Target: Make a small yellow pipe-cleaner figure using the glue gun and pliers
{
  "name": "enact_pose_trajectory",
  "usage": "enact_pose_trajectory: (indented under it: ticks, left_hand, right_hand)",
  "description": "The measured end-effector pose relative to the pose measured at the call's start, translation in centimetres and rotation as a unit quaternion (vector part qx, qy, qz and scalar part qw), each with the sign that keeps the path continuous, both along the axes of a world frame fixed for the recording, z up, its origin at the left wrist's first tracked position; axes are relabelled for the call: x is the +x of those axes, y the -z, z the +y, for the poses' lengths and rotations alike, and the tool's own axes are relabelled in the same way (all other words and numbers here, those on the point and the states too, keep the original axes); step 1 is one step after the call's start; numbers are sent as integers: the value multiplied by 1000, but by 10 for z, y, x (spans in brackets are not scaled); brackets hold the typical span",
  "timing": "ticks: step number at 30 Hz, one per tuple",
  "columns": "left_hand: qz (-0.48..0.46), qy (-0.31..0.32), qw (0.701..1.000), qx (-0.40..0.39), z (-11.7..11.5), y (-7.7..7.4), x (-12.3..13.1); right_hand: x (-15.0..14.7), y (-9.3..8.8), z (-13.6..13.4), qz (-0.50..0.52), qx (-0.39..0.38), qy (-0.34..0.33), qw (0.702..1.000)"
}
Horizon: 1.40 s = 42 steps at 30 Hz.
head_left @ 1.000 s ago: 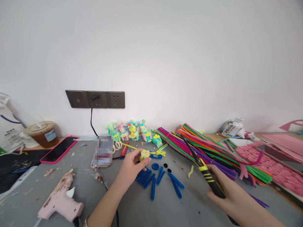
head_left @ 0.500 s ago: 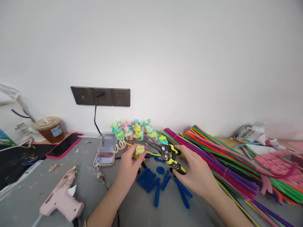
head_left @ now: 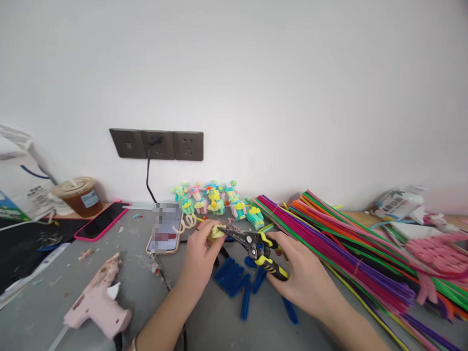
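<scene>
Pinched in the fingers of my left hand (head_left: 199, 248) is a small pale yellow fuzzy piece (head_left: 216, 231), its kind partly hidden by the fingers. My right hand (head_left: 302, 267) grips pliers (head_left: 254, 245) with black and yellow handles. The tips of the pliers reach the yellow piece, touching or just over it. Below the pliers, several short blue pipe-cleaner pieces (head_left: 230, 278) lie on the grey table. Behind my hands stands a cluster of small pastel fuzzy figures (head_left: 214, 198).
A pink glue gun (head_left: 99, 304) lies at the left front. A lit phone (head_left: 165, 234), a pink-cased phone (head_left: 102, 221) and a drink cup (head_left: 79, 196) stand left. Bundles of coloured pipe cleaners (head_left: 339, 251) spread across the right. A wall socket (head_left: 156, 144) holds a plugged black cord.
The pliers have moved left and down, so their tips now meet the yellow piece. The camera view has shifted slightly. Both hands keep their holds.
</scene>
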State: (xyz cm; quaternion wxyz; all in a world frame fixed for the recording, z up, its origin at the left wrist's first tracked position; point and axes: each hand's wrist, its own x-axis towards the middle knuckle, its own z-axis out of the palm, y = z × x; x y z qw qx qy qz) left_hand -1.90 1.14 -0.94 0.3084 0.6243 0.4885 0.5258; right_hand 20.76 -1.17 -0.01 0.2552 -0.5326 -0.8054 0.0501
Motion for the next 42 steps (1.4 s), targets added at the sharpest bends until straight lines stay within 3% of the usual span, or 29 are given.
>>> enact_pose_trajectory:
  ticks: [6, 12, 19, 42]
  left_hand:
    - [5, -30, 999, 36, 1, 2, -1]
    - [-19, -42, 998, -33, -2, -2, 0]
    - [-12, -71, 996, -46, -3, -1, 1]
    - [2, -43, 999, 9, -7, -7, -1]
  right_hand:
    - [-1, -4, -3, 6, -24, 1, 1000]
    - [-4, 0, -4, 13, -25, 10, 1000]
    - [-9, 2, -9, 4, -35, 11, 999]
    - [-12, 1, -16, -6, -55, 17, 998]
